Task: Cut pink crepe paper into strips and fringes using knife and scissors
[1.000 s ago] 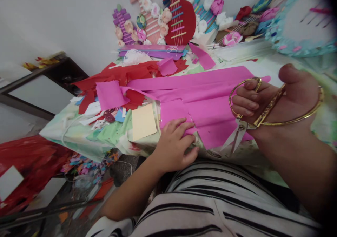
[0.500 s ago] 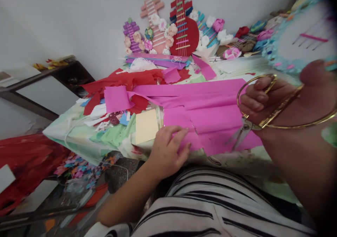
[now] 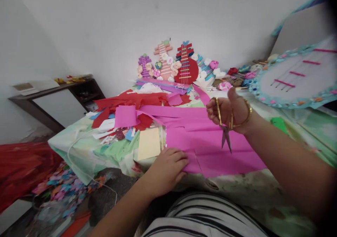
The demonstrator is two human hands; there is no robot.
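My right hand (image 3: 229, 109) is raised above the table, its fingers through the gold handles of a pair of scissors (image 3: 225, 138). The blades are spread and point down over a broad sheet of bright pink paper (image 3: 223, 160). This sheet has creases and a slit running in from its near edge. My left hand (image 3: 170, 165) lies palm down on the sheet's near left corner, fingers extended. Beside that hand is a cream card (image 3: 149, 143). A pink strip reaches left from the sheet to a squarish pink piece (image 3: 125, 116).
Red paper (image 3: 129, 100) and scraps cover the back left of the table. Flower-decorated paper instruments (image 3: 185, 68) lean at the wall. A round blue-edged piece with strings (image 3: 295, 75) stands at right. A dark cabinet (image 3: 63, 100) is left; colourful scraps (image 3: 60, 184) lie below.
The camera view has tilted up. My right hand with the scissors has moved left and away from me, turning so the spread blades show clearly. My left hand has settled flatter on the pink paper.
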